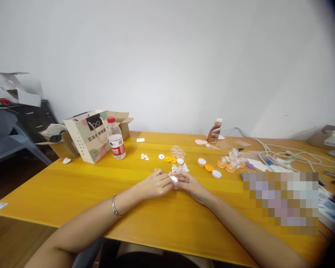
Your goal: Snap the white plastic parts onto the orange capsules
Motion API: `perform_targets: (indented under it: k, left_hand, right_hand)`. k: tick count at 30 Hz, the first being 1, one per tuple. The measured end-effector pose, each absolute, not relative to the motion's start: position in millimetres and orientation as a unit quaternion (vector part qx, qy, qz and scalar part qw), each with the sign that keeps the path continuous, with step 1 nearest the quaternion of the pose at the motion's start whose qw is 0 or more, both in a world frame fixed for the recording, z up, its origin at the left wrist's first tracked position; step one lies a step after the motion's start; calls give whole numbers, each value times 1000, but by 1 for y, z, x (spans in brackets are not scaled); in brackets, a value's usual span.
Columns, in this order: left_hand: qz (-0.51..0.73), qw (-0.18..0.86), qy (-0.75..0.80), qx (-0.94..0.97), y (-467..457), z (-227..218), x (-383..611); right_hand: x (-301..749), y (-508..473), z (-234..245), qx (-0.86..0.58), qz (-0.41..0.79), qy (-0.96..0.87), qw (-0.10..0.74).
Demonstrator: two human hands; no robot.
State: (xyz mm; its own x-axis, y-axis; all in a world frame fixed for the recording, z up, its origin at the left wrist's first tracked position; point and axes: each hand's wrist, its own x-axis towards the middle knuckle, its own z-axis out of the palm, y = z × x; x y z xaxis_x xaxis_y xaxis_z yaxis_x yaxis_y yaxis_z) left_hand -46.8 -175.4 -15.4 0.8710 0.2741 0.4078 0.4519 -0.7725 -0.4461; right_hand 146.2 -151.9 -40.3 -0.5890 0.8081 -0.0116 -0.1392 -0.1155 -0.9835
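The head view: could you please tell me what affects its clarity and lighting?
In the head view, the wall is pale and brightly lit, dark blurred shading cuts into the right-hand corners, a pixelated block hides part of the table, and the white disc looks too soft for fine detail.

Table [156, 227] was yellow-brown; left end carried a paper bag [92, 147], a red-capped water bottle [116, 144] just beside it, and a small white card [140, 140] farther back. Middle had small white pieces [144, 156], a row of white and yellow discs [168, 159], clear rings [178, 152] just behind and lacy white cutouts [180, 168] in front. Right side had a white-and-orange disc group [209, 168], a cluster of clear and orange parts [230, 163], a brown bottle [214, 132] near the back edge and tangled white cables [284, 149].
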Motion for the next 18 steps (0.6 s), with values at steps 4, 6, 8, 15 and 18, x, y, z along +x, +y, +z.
perform_targets:
  k: [4,6,8,15,18]
  left_hand:
    - [-199,183,-227,-936,-171,-14,-53]
    - [-232,122,-252,-931,-163,-12,-63]
    - [-248,72,-292,-921,-151,-11,-77]
    - [-172,17,-365,-915,-125,-21,-104]
    - [-162,38,-365,-916,-127,-23,-99]
  right_hand:
    - [146,-150,-41,-313,675,-564,360]
    - [147,-149,-41,-322,665,-562,372]
    - [148,-148,-41,-328,655,-565,379]
    - [148,-150,-38,-331,643,-585,368]
    - [147,-151,-37,-334,651,-581,358]
